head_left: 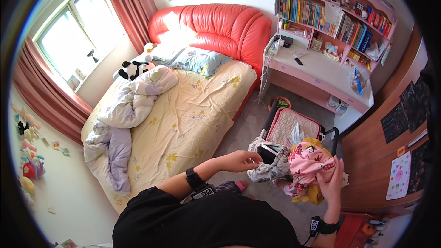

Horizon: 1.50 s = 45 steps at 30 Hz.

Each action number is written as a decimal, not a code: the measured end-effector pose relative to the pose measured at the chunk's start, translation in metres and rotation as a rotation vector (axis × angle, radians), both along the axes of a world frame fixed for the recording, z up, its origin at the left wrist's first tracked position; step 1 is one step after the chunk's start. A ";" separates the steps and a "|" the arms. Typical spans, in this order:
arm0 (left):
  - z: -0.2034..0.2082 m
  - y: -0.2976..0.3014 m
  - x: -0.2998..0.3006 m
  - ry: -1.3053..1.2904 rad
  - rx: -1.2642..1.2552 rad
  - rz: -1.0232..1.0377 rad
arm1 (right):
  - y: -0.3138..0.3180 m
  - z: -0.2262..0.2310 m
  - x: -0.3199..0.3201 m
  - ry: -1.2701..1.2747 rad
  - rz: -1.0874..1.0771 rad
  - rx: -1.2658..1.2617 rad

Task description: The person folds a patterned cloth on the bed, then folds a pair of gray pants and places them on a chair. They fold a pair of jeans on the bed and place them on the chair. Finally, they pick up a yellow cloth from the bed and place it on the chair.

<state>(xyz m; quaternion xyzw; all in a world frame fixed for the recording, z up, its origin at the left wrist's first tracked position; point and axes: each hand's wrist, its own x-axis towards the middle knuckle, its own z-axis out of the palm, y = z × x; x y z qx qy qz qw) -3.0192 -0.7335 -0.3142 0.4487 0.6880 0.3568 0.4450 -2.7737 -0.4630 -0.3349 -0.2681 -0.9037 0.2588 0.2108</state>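
My right hand point(331, 181) grips a bundled pink printed garment point(308, 161) with mustard-yellow parts, thumb on the near side and fingers along its right edge. To the left of that bundle lies a crumpled grey patterned cloth point(274, 172). A dark, flat, phone-like object point(266, 153) rests in the folds of the grey cloth. My left hand point(242, 160) is at the grey cloth's left edge, its fingers loosely bent and nothing visible in them. Whether its fingertips touch the cloth is hard to make out. Both wrists wear black bands with small devices.
Behind the clothes stands a dark-barred frame with a quilted, pink-edged pad point(294, 126). The bed point(197, 105) with its red headboard is at the left. A pink-and-white desk point(312, 71) with bookshelves is beyond, and a brown wardrobe point(367, 156) is at the right.
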 end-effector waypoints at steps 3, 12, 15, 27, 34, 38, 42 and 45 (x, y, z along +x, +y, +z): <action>0.000 0.001 0.002 0.005 -0.003 -0.001 | -0.002 -0.002 -0.004 0.034 0.133 0.029; -0.001 0.005 -0.002 0.011 0.017 -0.050 | -0.005 -0.007 -0.010 0.043 0.194 -0.039; -0.003 0.007 -0.009 -0.022 0.002 -0.051 | -0.005 0.003 -0.007 0.050 0.125 0.074; 0.005 0.051 -0.040 -0.070 -0.130 -0.035 | -0.050 0.036 -0.008 0.237 -0.181 -0.046; -0.017 0.127 -0.005 -0.223 0.203 -0.588 | -0.094 0.036 0.022 0.206 -0.531 -0.063; -0.024 0.165 0.036 -0.286 0.072 -0.867 | -0.118 0.030 0.057 0.146 -0.707 -0.119; -0.031 0.191 0.088 -0.278 0.132 -1.100 | -0.148 0.016 0.107 0.169 -0.983 -0.180; -0.045 0.210 0.134 -0.246 0.085 -1.160 | -0.167 -0.004 0.154 0.201 -1.117 -0.226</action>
